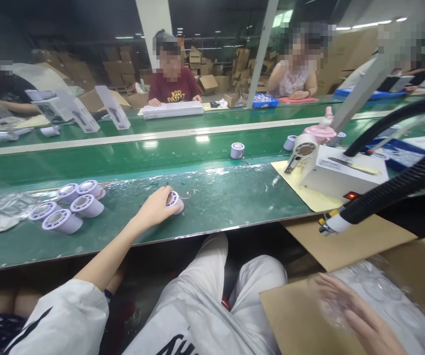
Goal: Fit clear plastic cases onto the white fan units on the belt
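Where left fingers (164, 192) curl, a lilac cylinder (176, 201) sits between them.

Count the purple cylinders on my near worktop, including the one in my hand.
6 purple cylinders: five clustered left, with two behind, two midway and one in front, plus one in your left hand. More could hide behind them.

And I'm facing a glossy green conveyor (183, 157), pale strip (123, 137) running lengthwise, green workbench (216, 207) along my side. Beyond: wide white pillar (155, 24), slimmer post (262, 49), cardboard boxes (120, 69) piled in bkgd, ceiling light (368, 24) v. bright vs. the dark upper room, w/ reflections (202, 139) shining off the green.
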A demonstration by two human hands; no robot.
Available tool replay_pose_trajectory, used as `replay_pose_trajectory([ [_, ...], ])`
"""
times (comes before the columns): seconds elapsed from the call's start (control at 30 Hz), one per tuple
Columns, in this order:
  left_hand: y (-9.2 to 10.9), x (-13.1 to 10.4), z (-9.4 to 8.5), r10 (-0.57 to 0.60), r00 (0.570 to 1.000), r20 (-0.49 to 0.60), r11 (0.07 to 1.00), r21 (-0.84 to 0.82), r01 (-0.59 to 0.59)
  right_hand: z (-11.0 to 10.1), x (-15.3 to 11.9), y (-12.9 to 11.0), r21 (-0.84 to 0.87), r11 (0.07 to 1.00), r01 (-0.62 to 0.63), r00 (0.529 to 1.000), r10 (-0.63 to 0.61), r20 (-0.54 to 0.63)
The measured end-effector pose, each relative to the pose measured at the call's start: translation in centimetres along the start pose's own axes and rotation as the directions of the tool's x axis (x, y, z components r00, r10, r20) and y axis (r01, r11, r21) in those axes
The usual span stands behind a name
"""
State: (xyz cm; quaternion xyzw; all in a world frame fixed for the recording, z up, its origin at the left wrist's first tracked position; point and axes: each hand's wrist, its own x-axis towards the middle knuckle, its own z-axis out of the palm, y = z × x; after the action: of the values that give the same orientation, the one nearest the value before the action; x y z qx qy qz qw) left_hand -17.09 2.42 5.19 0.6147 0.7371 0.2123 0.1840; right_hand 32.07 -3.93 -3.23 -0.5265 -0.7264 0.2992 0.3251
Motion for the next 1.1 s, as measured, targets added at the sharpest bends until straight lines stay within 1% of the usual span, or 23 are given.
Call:
replay_pose_trajectory([
  [0.03,1.2,0.0,1.0,0.047,0.996,0.079,0.995,-0.087,-0.04,0.8,-0.1,-1.4,-0.011,0.999,0.031,0.998,-0.03,0.057],
  [0.07,2.5,-0.1,2.2,0.103,0.98,0.168,0.981,-0.18,-0.072,1.6,0.0,-3.0,-0.033,0.997,0.073,0.994,-0.07,0.089],
  [0.1,3.8,-0.4,3.5,0.167,0.951,0.26,0.958,-0.273,-0.093,2.6,0.1,-4.7,-0.075,0.991,0.107,0.988,-0.097,0.117],
  [0.13,5.3,-0.7,4.9,0.235,0.909,0.344,0.929,-0.356,-0.106,3.5,0.3,-6.4,-0.118,0.98,0.158,0.982,-0.144,0.122],
  [0.17,6.7,-1.1,6.2,0.304,0.856,0.417,0.899,-0.424,-0.112,4.3,0.6,-8.0,-0.166,0.963,0.213,0.974,-0.196,0.11],
  [0.2,8.0,-1.6,7.5,0.367,0.791,0.489,0.87,-0.481,-0.106,5.1,1.0,-9.3,-0.216,0.943,0.254,0.967,-0.242,0.081],
  [0.27,10.3,-2.3,9.5,0.469,0.63,0.619,0.824,-0.564,-0.06,6.1,1.6,-10.9,-0.349,0.889,0.295,0.953,-0.301,0.039],
  [0.3,11.2,-2.6,10.2,0.509,0.554,0.659,0.807,-0.589,-0.04,6.4,1.9,-11.3,-0.422,0.859,0.289,0.952,-0.304,0.033],
  [0.33,11.9,-2.8,10.7,0.544,0.496,0.677,0.793,-0.607,-0.04,6.5,2.1,-11.6,-0.491,0.829,0.268,0.957,-0.288,0.035],
  [0.37,12.5,-2.9,11.0,0.573,0.461,0.678,0.784,-0.618,-0.065,6.4,2.1,-11.6,-0.549,0.801,0.239,0.965,-0.258,0.044],
  [0.4,13.0,-2.9,11.2,0.595,0.448,0.667,0.779,-0.615,-0.119,6.3,2.2,-11.5,-0.589,0.781,0.207,0.975,-0.218,0.054],
  [0.5,13.6,-3.1,11.2,0.634,0.461,0.621,0.773,-0.53,-0.349,5.8,2.1,-10.9,-0.598,0.792,0.124,0.992,-0.091,0.085],
  [0.57,13.7,-3.5,11.3,0.646,0.505,0.572,0.763,-0.468,-0.445,5.5,2.0,-10.5,-0.503,0.861,0.076,0.994,-0.024,0.109],
  [0.6,13.6,-3.8,11.5,0.654,0.538,0.531,0.756,-0.464,-0.461,5.3,1.9,-10.4,-0.416,0.908,0.044,0.993,0.005,0.118],
  [0.67,13.4,-4.3,11.9,0.659,0.615,0.433,0.741,-0.514,-0.433,5.1,1.9,-10.3,-0.18,0.983,-0.034,0.99,0.058,0.13],
  [0.73,13.0,-4.7,12.6,0.65,0.669,0.359,0.719,-0.576,-0.389,4.9,1.8,-10.6,0.057,0.992,-0.116,0.986,0.108,0.124],
  [0.77,12.7,-4.9,12.9,0.649,0.683,0.336,0.709,-0.593,-0.382,4.8,1.8,-10.8,0.145,0.979,-0.143,0.986,0.127,0.111],
  [0.83,12.2,-5.0,13.4,0.669,0.678,0.306,0.692,-0.59,-0.416,4.7,1.9,-11.0,0.251,0.952,-0.174,0.985,0.163,0.065],
  [0.87,12.0,-5.0,13.6,0.688,0.661,0.298,0.679,-0.585,-0.443,4.6,1.9,-11.1,0.283,0.941,-0.186,0.983,0.182,0.041],
  [0.93,11.7,-5.0,13.7,0.734,0.605,0.307,0.643,-0.602,-0.474,4.5,2.0,-11.0,0.338,0.916,-0.214,0.974,0.226,0.002],
  [0.97,11.6,-5.1,13.7,0.749,0.575,0.329,0.63,-0.621,-0.466,4.5,2.0,-10.9,0.369,0.901,-0.229,0.968,0.25,-0.01],
  [1.03,11.6,-5.2,13.6,0.75,0.539,0.385,0.628,-0.669,-0.396,4.3,2.2,-10.6,0.439,0.861,-0.256,0.956,0.294,-0.02],
  [1.1,11.8,-5.5,13.4,0.724,0.535,0.434,0.637,-0.718,-0.28,4.2,2.2,-10.4,0.53,0.799,-0.285,0.941,0.338,-0.003],
])
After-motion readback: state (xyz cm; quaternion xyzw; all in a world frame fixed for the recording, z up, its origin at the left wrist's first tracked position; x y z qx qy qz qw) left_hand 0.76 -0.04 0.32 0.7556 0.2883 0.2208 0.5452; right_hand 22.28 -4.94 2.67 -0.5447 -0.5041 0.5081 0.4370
